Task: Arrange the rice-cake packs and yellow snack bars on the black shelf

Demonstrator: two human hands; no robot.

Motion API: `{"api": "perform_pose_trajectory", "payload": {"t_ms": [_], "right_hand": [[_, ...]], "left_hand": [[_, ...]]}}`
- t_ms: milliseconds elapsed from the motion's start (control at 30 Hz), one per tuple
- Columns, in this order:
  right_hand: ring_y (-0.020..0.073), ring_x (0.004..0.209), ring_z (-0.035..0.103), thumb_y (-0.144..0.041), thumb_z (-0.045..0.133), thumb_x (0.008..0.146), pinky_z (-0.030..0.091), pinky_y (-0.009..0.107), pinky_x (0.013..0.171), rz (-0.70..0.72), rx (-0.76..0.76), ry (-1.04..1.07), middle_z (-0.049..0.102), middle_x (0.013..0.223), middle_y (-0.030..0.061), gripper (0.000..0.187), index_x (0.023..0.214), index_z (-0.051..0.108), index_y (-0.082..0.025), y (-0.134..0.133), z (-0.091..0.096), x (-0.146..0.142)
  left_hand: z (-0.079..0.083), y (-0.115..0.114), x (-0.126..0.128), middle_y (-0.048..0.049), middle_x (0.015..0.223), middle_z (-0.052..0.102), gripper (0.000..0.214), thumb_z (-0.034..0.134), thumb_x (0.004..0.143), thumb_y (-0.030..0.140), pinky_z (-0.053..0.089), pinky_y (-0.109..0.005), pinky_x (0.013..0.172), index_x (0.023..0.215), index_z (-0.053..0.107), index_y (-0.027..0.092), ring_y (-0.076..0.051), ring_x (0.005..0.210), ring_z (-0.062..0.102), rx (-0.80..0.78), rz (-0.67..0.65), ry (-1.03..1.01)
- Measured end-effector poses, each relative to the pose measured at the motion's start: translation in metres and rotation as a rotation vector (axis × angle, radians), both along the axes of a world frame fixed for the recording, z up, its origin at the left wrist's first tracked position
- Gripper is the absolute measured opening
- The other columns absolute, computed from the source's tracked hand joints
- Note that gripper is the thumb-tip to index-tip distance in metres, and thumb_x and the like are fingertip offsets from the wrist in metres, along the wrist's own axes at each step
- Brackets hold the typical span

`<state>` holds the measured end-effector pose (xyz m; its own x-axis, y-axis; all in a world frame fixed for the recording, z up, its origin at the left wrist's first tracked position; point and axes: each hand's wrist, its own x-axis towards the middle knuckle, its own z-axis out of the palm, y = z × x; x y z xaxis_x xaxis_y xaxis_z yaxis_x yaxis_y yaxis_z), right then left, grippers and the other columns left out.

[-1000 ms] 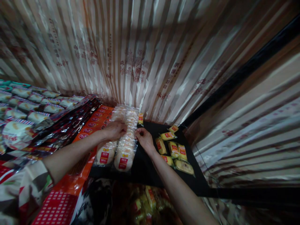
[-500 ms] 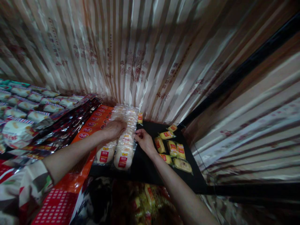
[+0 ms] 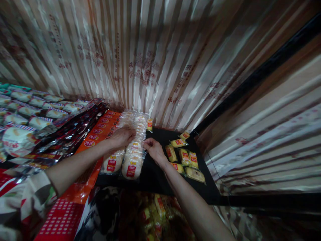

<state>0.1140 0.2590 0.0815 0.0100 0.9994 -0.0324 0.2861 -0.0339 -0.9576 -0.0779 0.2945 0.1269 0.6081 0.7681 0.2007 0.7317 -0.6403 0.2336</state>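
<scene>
Two overlapping rows of round white rice crackers in clear packets lie side by side on a black tabletop (image 3: 157,177). The front rice cracker packet (image 3: 131,170) of the right row shows a red label, as does the front packet (image 3: 111,164) of the left row. My left hand (image 3: 123,136) reaches across the left row, its curled fingers closed at the inner edge of a packet in the right row. On the opposite edge, my right hand (image 3: 154,149) pinches the side of a packet between thumb and fingertips. Exactly how the left fingertips grip is hidden.
Several small yellow-wrapped cakes (image 3: 184,157) lie to the right, and one yellow packet (image 3: 149,125) stands behind the rows. Orange packaging (image 3: 93,137), dark shiny bags (image 3: 80,124) and white packets (image 3: 41,123) fill the left. A pleated curtain (image 3: 145,67) hangs behind; yellow packets (image 3: 160,211) sit below.
Both hands stay almost in place at the right row. My right fingertips have drawn slightly closer together against the packet edge. The view has shifted very slightly.
</scene>
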Motion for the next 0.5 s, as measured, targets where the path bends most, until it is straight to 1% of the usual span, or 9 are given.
{"api": "perform_pose_trajectory", "payload": {"t_ms": [100, 167, 233, 367, 500], "right_hand": [[0.0109, 0.053, 0.05, -0.041, 0.061, 0.067, 0.039, 0.023, 0.054, -0.03, -0.004, -0.002, 0.055, 0.057, -0.004, 0.022, 0.069, 0.055, -0.02, -0.001, 0.0, -0.002], [0.0115, 0.053, 0.051, -0.044, 0.058, 0.07, 0.039, 0.023, 0.053, -0.065, 0.006, -0.038, 0.056, 0.057, -0.0037, 0.023, 0.072, 0.055, -0.021, -0.003, 0.0, -0.001], [0.0117, 0.053, 0.051, -0.047, 0.055, 0.073, 0.039, 0.023, 0.053, -0.068, 0.02, -0.1, 0.056, 0.057, -0.0036, 0.026, 0.072, 0.056, -0.021, -0.007, 0.001, 0.001], [0.0116, 0.057, 0.051, -0.048, 0.057, 0.072, 0.038, 0.022, 0.055, 0.038, 0.054, -0.168, 0.057, 0.06, -0.003, 0.028, 0.069, 0.058, -0.02, -0.014, 0.001, 0.007], [0.0109, 0.059, 0.05, -0.043, 0.06, 0.07, 0.039, 0.023, 0.059, 0.136, 0.049, -0.088, 0.058, 0.063, -0.0028, 0.024, 0.07, 0.06, -0.019, -0.014, -0.002, 0.007]], "left_hand": [[-0.002, -0.001, -0.002, -0.0046, 0.088, 0.064, 0.016, 0.047, 0.08, 0.018, 0.044, -0.028, 0.078, 0.088, 0.06, 0.018, -0.018, 0.091, 0.056, -0.006, -0.026, -0.042], [-0.003, -0.001, -0.002, -0.0046, 0.089, 0.064, 0.017, 0.046, 0.08, 0.017, 0.044, -0.028, 0.078, 0.089, 0.061, 0.019, -0.018, 0.09, 0.056, -0.014, -0.016, -0.051], [-0.003, 0.0, -0.001, -0.0045, 0.087, 0.064, 0.016, 0.047, 0.08, 0.017, 0.044, -0.028, 0.076, 0.088, 0.061, 0.019, -0.018, 0.088, 0.056, -0.019, 0.004, -0.047], [-0.005, 0.001, 0.001, -0.0042, 0.085, 0.063, 0.015, 0.047, 0.079, 0.017, 0.044, -0.027, 0.073, 0.086, 0.06, 0.019, -0.018, 0.087, 0.056, -0.008, 0.017, -0.043], [-0.006, 0.002, 0.001, -0.0047, 0.085, 0.062, 0.015, 0.048, 0.079, 0.016, 0.044, -0.026, 0.074, 0.085, 0.061, 0.018, -0.017, 0.087, 0.055, -0.014, 0.014, -0.048]]}}
